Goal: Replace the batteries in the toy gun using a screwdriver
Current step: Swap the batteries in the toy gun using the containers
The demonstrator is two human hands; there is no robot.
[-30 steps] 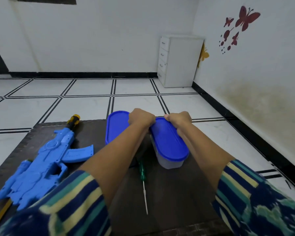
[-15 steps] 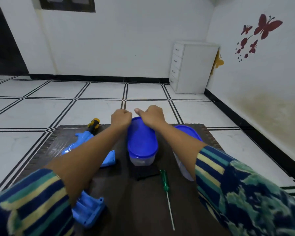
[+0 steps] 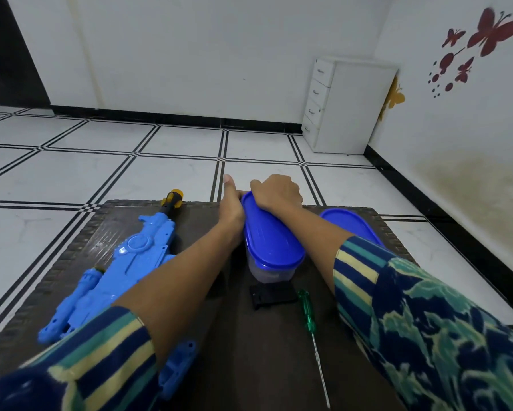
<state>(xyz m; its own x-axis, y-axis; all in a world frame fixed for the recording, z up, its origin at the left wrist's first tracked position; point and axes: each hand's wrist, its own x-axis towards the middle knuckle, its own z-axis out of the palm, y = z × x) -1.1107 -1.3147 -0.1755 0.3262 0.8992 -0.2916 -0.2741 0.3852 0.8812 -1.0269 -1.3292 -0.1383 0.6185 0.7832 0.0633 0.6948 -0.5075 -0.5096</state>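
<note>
The blue toy gun (image 3: pixel 124 262) lies on the dark mat (image 3: pixel 249 366) at the left, its yellow and black muzzle pointing away. A clear container with a blue lid (image 3: pixel 271 247) stands mid-mat. My right hand (image 3: pixel 277 192) curls over the far end of that lid. My left hand (image 3: pixel 230 203) holds the container's far left side with the thumb sticking up; its fingers are hidden. A black battery cover (image 3: pixel 273 295) lies just in front of the container. The green-handled screwdriver (image 3: pixel 307 314) lies to the right of the cover, tip toward me.
A second blue-lidded container (image 3: pixel 347 223) stands on the mat's right side, partly behind my right forearm. White tiled floor surrounds the mat. A white drawer cabinet (image 3: pixel 347 105) stands in the far corner against the wall.
Both hands stay at the far end of the middle container. My left thumb has lifted straight up. My right hand has settled further over the lid's end.
</note>
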